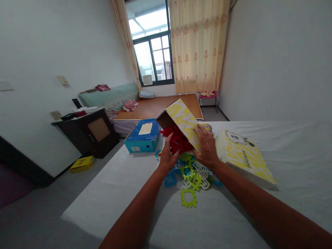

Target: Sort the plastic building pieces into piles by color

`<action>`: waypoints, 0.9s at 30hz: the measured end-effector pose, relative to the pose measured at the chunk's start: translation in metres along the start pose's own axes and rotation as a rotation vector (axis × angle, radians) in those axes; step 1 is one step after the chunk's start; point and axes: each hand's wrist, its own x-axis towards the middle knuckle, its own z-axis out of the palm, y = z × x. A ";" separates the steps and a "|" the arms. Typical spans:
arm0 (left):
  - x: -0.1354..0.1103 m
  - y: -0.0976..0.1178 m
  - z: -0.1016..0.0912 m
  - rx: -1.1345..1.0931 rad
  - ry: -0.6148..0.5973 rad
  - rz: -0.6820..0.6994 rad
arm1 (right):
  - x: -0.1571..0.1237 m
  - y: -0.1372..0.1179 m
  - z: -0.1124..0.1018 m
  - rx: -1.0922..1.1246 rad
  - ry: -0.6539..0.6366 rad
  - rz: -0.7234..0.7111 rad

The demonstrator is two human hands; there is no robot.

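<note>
A yellow-and-white cardboard box (183, 118) is tilted over the table, its open side facing left and down. Red plastic building pieces (180, 139) fill its opening. My right hand (206, 144) grips the box by its lower right side. At the opening, my left hand (169, 156) curls its fingers and thumb around some of the red pieces; its fingertips are partly hidden. Beneath both hands lies a pile of green, blue and white gear-shaped pieces (196, 182), with one square green piece (188, 198) nearest me.
A blue shoebox (143, 136) stands left of the pile. To the right lies a yellow-and-white box lid (247, 155) with a cartoon print. All rest on a white-covered table (111, 201). Beyond are a dark cabinet (99, 131), a bed (156, 108) and a yellow box (82, 164) on the floor.
</note>
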 end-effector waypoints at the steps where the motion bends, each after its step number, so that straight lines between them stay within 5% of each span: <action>1: -0.003 -0.003 0.001 -0.010 -0.012 -0.007 | -0.003 0.001 0.001 -0.004 0.005 -0.019; 10: -0.013 -0.008 0.016 0.070 -0.078 -0.057 | -0.016 0.007 -0.002 -0.016 0.017 -0.126; 19: -0.005 0.003 -0.001 0.081 -0.190 0.010 | -0.013 0.020 -0.009 -0.043 0.058 -0.008; 23: 0.000 0.015 -0.021 0.027 -0.272 0.075 | -0.016 0.020 -0.010 -0.041 0.070 0.009; 27: 0.006 0.033 -0.067 -0.095 -0.522 0.028 | -0.015 0.019 -0.012 -0.033 0.096 0.006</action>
